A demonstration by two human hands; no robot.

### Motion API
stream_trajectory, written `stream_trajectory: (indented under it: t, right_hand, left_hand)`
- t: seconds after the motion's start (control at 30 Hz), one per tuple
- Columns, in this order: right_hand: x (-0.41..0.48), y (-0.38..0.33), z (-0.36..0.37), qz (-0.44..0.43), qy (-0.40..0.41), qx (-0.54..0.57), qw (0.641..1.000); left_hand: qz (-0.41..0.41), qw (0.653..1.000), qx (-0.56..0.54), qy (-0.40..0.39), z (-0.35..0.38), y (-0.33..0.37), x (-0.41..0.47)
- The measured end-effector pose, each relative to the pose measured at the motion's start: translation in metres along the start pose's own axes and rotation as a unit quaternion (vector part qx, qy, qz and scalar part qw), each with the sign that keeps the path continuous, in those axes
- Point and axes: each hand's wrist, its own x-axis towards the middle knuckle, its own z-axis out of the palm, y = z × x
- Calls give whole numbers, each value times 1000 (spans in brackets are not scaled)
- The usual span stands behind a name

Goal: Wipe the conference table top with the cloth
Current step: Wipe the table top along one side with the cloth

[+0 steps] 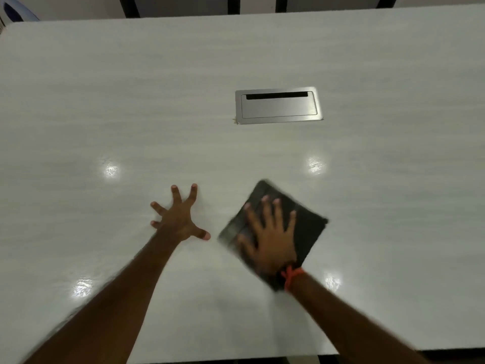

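From my head view I count two hands, one cloth, one table and one metal hatch set into it.

Starting at the fingers (265, 206) of my right hand (270, 237): all five are spread and laid flat on the cloth (307, 227), grasping nothing, only pressing down with the palm. The fingertips point away from me, toward the far edge. The cloth is dark, folded to a rough square and turned like a diamond, one corner pointing away from me and one tucked beneath my wrist. It lies flat on the conference table top (131, 101), right of centre in the near half, and its left edge is blurred. A single orange band (291, 275) circles that wrist, and the bare forearm runs back to the lower right corner of the view.

The fingers (176, 195) of my left hand (181, 219) are splayed wide and released, holding nothing. The tips touch the pale surface; I cannot tell whether the palm rests on it. The thumb points right, toward the cloth, with a gap of bare table between them. This forearm, also bare, stretches to the lower left corner.

Farther out, the metal hatch (278, 106) sits flush in the top, beyond the cloth and well apart from it, with one dark slot along its far side. I count four bright light reflections (110, 170) on the glossy surface, two beyond my hands and two nearer me.
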Motion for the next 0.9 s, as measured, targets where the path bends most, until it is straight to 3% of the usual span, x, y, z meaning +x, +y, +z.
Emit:
stream_trajectory:
  t: [0.07,0.1,0.13,0.2,0.27,0.37,0.43,0.53,0.6,0.67,0.73,0.8,0.9]
  right_hand:
    - [-39,10,3,-117,-27,-13,993]
    - [-49,30,0,-125,-21,-19,992]
    - [-54,54,-3,-89,-8,-28,996]
    - [-56,111,-14,69,-2,-40,997]
    - [-56,154,-29,239,15,-7,971]
    - [-54,134,-28,347,41,37,936]
    - [-63,81,-14,315,39,29,948]
    - [-100,12,14,91,-21,1,996]
    - [-120,17,15,-57,-48,0,997]
    - [-127,56,7,-86,-43,-8,995]
    - [-126,105,-2,15,-34,-16,999]
    - [-123,146,-13,170,-20,-4,985]
    - [-124,143,-17,318,6,38,947]
  left_hand:
    - [3,1000,2,4,0,0,-2]
    - [5,1000,0,5,0,-1,-2]
    - [7,1000,-3,5,1,-1,-3]
    - [10,1000,0,7,3,-3,-5]
    - [17,1000,11,16,8,-7,-9]
    - [42,999,20,17,22,-10,-21]
    - [61,998,33,10,37,-8,-32]
    - [78,996,37,-1,58,-4,-49]
    - [84,995,46,-4,72,-5,-63]
    - [83,995,51,-4,86,-8,-77]
    - [80,995,56,-7,102,-10,-94]
    - [76,995,63,-12,116,-9,-110]
    - [75,994,77,-14,133,-5,-130]
